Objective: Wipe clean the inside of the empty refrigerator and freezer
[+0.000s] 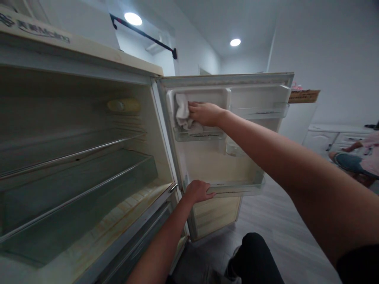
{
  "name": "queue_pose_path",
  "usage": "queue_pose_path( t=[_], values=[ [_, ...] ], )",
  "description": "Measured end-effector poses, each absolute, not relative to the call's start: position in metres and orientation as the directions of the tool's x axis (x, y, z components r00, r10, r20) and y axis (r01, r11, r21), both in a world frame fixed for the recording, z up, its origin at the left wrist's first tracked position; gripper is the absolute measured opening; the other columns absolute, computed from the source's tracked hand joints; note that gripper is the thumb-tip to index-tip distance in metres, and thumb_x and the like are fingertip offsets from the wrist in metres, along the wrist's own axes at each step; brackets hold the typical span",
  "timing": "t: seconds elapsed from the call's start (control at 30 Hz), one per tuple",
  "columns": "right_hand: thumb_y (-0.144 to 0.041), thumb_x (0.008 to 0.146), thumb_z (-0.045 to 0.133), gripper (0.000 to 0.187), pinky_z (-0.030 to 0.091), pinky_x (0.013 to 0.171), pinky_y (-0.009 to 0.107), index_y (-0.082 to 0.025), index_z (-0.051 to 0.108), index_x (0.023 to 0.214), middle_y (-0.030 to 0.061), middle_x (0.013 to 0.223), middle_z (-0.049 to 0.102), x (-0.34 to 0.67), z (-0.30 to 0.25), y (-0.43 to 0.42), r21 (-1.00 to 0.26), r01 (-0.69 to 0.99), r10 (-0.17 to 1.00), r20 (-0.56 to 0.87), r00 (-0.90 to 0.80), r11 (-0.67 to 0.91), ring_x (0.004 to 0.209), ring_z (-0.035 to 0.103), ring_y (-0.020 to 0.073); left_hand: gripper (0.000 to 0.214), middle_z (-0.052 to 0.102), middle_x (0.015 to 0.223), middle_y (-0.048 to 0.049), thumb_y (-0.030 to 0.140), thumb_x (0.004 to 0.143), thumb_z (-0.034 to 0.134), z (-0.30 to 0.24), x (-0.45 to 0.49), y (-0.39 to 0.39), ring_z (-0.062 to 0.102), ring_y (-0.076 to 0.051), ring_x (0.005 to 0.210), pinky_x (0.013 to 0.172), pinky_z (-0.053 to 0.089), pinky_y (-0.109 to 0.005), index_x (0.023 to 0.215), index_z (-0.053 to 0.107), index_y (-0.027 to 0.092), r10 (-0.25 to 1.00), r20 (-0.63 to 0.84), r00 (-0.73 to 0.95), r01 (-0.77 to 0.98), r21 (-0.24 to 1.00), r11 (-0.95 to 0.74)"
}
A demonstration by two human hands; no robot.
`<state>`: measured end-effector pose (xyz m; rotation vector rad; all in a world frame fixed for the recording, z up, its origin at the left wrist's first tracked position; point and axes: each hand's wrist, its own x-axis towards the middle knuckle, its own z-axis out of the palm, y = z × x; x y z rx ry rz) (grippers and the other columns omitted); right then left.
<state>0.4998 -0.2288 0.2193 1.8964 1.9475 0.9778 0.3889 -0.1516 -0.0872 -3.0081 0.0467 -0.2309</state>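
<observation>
Refrigerator door (pixel 204 161): swung open, inner face exposed. From where I stand, it should be rigid, weighty, yet easy to swing; steady it at the free edge. Lower shelf (pixel 239 191), across the door's bottom: clear, probably stiff and brittle; support it along the rim. Left hand (pixel 197 192): hooked over that rim at the door's hinge side. Right hand (pixel 206 113): laid against a white cloth (pixel 182 108) in the door's upper hinge-side corner; I cannot tell whether the fingers pinch it. Cloth: likely light, limp; bunch it beneath the palm.
</observation>
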Motion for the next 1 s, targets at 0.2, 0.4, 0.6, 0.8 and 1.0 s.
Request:
queue_pose_path(
  t=[0.2,0.4,0.6,0.8,1.0],
  values=[
    [-0.023,0.098,0.04,0.043,0.029,0.113,0.054,-0.008,0.062,0.132,0.0159,0.145,0.048,0.511,0.217,-0.247,0.616,0.773,0.942,0.328,-0.073,-0.154,0.143,0.031,0.0365,0.059,0.075,0.085,-0.0119,0.071,0.091,0.044,-0.087,0.388,-0.15,0.071,-0.026,0.082,0.072,0.049,-0.034,0.092,0.075,0.021,-0.051,0.132,0.99,-0.033,-0.134,-0.99],
    [-0.023,0.104,0.029,0.047,0.037,0.104,0.054,0.002,0.069,0.104,0.0193,0.116,0.065,0.523,0.223,-0.257,0.56,0.706,0.827,0.559,0.065,-0.434,0.126,0.051,0.0383,0.056,0.075,0.083,-0.0111,0.068,0.092,0.045,-0.087,0.389,-0.152,0.071,-0.026,0.082,0.073,0.049,-0.034,0.092,0.075,0.021,-0.038,0.136,0.99,-0.022,-0.12,-0.992],
    [-0.024,0.098,0.049,0.03,0.045,0.095,0.047,-0.004,0.072,0.098,0.0194,0.106,0.069,0.517,0.209,-0.242,0.512,0.737,0.882,0.401,0.25,-0.441,0.114,0.062,0.0328,0.058,0.075,0.085,-0.0124,0.069,0.092,0.043,-0.09,0.392,-0.152,0.072,-0.027,0.08,0.071,0.05,-0.035,0.092,0.075,0.02,-0.048,0.155,0.987,-0.027,-0.131,-0.991],
    [-0.019,0.093,0.055,0.043,0.047,0.087,0.035,-0.018,0.057,0.136,0.0142,0.122,0.066,0.496,0.207,-0.21,0.585,0.801,0.978,0.208,0.005,-0.129,0.109,0.063,0.0274,0.057,0.076,0.086,-0.0133,0.067,0.093,0.044,-0.09,0.396,-0.156,0.072,-0.028,0.081,0.071,0.05,-0.036,0.094,0.076,0.019,-0.035,0.162,0.986,-0.011,-0.143,-0.99],
    [-0.019,0.096,0.053,0.04,0.045,0.093,0.032,-0.021,0.056,0.136,0.0118,0.138,0.057,0.498,0.212,-0.202,0.614,0.784,0.974,0.221,-0.059,-0.092,0.122,0.055,0.0249,0.061,0.076,0.087,-0.0138,0.071,0.092,0.043,-0.088,0.398,-0.159,0.072,-0.029,0.082,0.071,0.05,-0.037,0.094,0.076,0.019,-0.001,0.18,0.984,0.018,-0.104,-0.994]
  ],
)
